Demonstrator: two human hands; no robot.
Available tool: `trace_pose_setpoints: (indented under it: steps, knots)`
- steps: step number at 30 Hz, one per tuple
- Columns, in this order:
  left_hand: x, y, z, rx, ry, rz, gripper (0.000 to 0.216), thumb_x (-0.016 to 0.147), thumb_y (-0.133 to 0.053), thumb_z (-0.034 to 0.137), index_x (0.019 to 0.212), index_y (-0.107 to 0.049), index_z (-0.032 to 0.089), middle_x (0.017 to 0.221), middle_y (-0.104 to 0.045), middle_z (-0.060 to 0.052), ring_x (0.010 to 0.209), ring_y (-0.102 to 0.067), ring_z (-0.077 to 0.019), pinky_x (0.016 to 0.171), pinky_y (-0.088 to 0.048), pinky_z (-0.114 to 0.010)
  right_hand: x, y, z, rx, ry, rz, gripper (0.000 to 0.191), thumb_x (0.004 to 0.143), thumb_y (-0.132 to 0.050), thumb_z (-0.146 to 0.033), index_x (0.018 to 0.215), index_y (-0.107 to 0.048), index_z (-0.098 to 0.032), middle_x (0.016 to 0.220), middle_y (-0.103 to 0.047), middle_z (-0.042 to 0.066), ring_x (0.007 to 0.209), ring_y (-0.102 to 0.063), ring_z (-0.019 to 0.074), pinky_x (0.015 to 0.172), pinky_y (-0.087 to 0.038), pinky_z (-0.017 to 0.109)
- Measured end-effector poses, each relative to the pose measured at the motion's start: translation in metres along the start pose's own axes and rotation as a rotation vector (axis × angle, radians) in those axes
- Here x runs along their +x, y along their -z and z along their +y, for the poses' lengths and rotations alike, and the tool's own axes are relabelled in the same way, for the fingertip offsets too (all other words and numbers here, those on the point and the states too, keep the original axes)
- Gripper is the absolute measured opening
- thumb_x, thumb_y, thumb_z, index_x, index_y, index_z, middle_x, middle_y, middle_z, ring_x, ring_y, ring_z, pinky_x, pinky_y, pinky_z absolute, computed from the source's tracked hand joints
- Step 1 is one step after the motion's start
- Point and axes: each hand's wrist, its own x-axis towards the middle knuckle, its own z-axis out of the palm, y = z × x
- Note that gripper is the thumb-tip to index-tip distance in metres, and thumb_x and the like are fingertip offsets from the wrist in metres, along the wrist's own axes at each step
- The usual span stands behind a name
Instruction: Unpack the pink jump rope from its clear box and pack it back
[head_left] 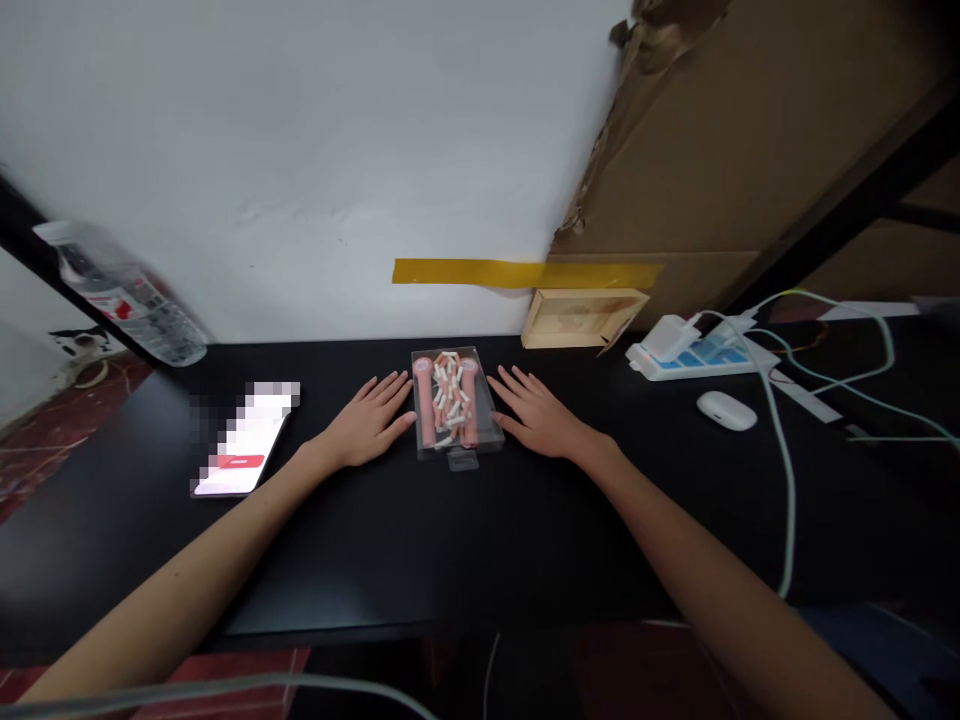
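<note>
A beaded jump rope point(452, 395) with two pink handles and pink and white beads lies in a clear plastic package point(489, 430) on the black table. Left of the package, my left hand point(369, 420) rests flat with its fingers spread, the thumb tip at the package's edge. My right hand point(541, 415) lies flat on the other side, fingers spread, its thumb reaching the right edge. Neither hand grips anything. The package's hanging tab points toward me.
At left are a lit phone point(244, 440) and a plastic water bottle point(131, 295) by the wall. A light wooden frame point(581, 318) stands at the back. To the right are a power strip point(694, 355) with chargers, a white oval case point(726, 410) and loose cables point(784, 480).
</note>
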Motion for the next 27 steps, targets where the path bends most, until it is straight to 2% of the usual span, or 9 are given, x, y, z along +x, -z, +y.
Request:
trace_pose_setpoints:
  steps: [6, 12, 16, 20, 27]
  knots:
    - [0.002, -0.005, 0.000, 0.014, 0.031, 0.031, 0.068, 0.105, -0.015, 0.055, 0.159, -0.026, 0.015, 0.164, -0.025, -0.009, 0.154, -0.017, -0.0239, 0.124, -0.013, -0.045, -0.001, -0.001, -0.002, 0.018, 0.022, 0.016, 0.065, 0.104, -0.024, -0.053, 0.161, -0.020, -0.024, 0.166, -0.023, 0.009, 0.152, -0.018, 0.0332, 0.122, -0.024, 0.057]
    - [0.002, -0.006, 0.000, -0.026, 0.023, 0.053, 0.061, 0.107, -0.015, 0.050, 0.160, -0.023, 0.020, 0.165, -0.026, -0.005, 0.154, -0.017, -0.0227, 0.124, -0.014, -0.045, -0.004, -0.001, 0.003, 0.057, 0.050, 0.017, 0.070, 0.102, -0.027, -0.059, 0.162, -0.016, -0.024, 0.166, -0.021, 0.009, 0.153, -0.018, 0.0332, 0.123, -0.023, 0.057]
    - [0.001, -0.008, -0.001, -0.020, -0.005, 0.082, 0.062, 0.106, -0.018, 0.050, 0.159, -0.025, 0.019, 0.164, -0.027, -0.008, 0.153, -0.019, -0.0256, 0.123, -0.016, -0.048, -0.005, -0.002, 0.005, 0.081, 0.067, 0.024, 0.071, 0.101, -0.029, -0.059, 0.162, -0.013, -0.027, 0.166, -0.020, 0.007, 0.153, -0.019, 0.0329, 0.123, -0.023, 0.058]
    - [0.000, -0.012, -0.002, 0.005, -0.033, 0.106, 0.063, 0.104, -0.025, 0.050, 0.157, -0.028, 0.018, 0.164, -0.027, -0.011, 0.153, -0.020, -0.0300, 0.123, -0.016, -0.052, -0.004, -0.004, 0.005, 0.080, 0.062, 0.037, 0.067, 0.102, -0.029, -0.058, 0.161, -0.018, -0.029, 0.166, -0.022, 0.005, 0.152, -0.019, 0.0332, 0.122, -0.024, 0.059]
    - [0.000, -0.011, 0.000, 0.043, -0.031, 0.095, 0.062, 0.104, -0.025, 0.049, 0.156, -0.030, 0.016, 0.163, -0.029, -0.012, 0.153, -0.019, -0.0279, 0.123, -0.016, -0.050, -0.001, -0.003, 0.003, 0.071, 0.030, 0.028, 0.066, 0.102, -0.027, -0.058, 0.159, -0.029, -0.024, 0.165, -0.026, 0.009, 0.152, -0.021, 0.0337, 0.122, -0.025, 0.057]
